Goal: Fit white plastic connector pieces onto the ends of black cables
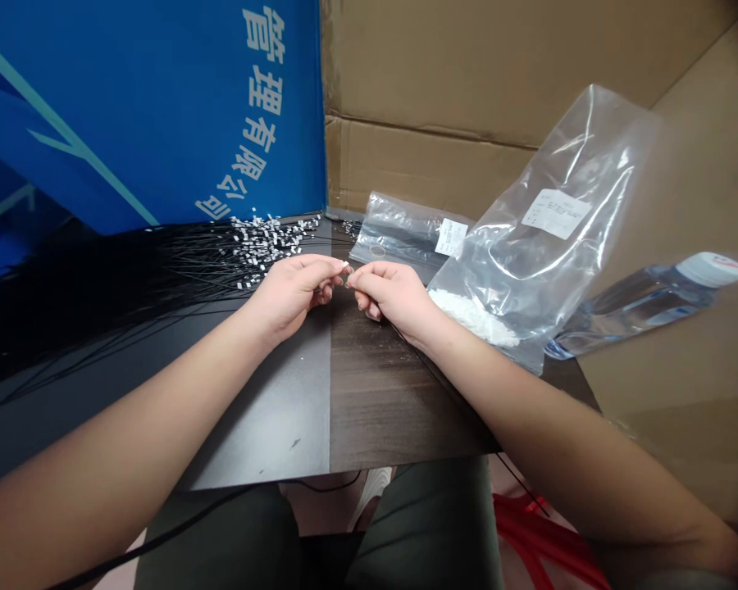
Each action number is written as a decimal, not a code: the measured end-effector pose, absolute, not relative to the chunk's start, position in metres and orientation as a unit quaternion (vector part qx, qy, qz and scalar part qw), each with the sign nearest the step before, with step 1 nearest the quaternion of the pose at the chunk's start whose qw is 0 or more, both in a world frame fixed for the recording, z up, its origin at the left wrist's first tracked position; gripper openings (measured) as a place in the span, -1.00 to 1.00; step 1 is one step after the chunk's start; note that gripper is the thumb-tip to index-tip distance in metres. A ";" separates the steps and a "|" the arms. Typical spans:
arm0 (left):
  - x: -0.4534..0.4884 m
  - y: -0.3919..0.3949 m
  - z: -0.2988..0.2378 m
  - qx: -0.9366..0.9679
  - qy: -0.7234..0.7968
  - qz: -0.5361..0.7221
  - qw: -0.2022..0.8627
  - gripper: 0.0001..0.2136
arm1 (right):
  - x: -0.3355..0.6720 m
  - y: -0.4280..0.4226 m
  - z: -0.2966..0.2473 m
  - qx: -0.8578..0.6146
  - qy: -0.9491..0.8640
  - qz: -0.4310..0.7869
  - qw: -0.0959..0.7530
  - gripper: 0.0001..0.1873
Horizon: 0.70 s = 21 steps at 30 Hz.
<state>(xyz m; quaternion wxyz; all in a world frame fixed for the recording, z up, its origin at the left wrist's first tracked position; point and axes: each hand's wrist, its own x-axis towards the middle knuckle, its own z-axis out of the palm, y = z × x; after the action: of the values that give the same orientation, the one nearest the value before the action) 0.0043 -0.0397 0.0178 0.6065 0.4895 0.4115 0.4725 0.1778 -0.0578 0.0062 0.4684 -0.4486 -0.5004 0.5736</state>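
Head view: your left hand (289, 295) and right hand (390, 295) pinch a tiny white piece (346, 266) between their fingertips, just beside the white-tipped black wire bundle (221, 266); keep those fingertips steady.

Two hands (292, 297), two plastic bags (538, 221), apparently one bottle (640, 307)

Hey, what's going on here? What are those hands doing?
A person sits at a dark wooden table. Their left hand pinches a tiny white piece in its fingertips. Their right hand is right beside it, but I can't tell if it holds anything. To the left lies a heap of thin black wires with small white ends. To the right are a smaller plastic bag and a big clear plastic bag with white bits inside.
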 end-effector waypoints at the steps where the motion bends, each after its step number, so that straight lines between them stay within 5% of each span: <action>1: 0.004 -0.040 0.018 0.488 0.409 0.472 0.609 -0.85 | 0.178 -0.057 0.006 -0.447 -0.497 0.577 0.469 -0.89; 21: 0.007 -0.040 0.017 0.452 0.397 0.463 0.651 -0.79 | 0.175 -0.059 0.008 -0.429 -0.468 0.609 0.475 -0.81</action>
<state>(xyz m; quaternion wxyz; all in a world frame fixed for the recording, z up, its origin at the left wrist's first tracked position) 0.0070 -0.0398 0.0173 0.6508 0.4524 0.3972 0.4627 0.1754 -0.0588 0.0079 0.4754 -0.4288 -0.4679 0.6093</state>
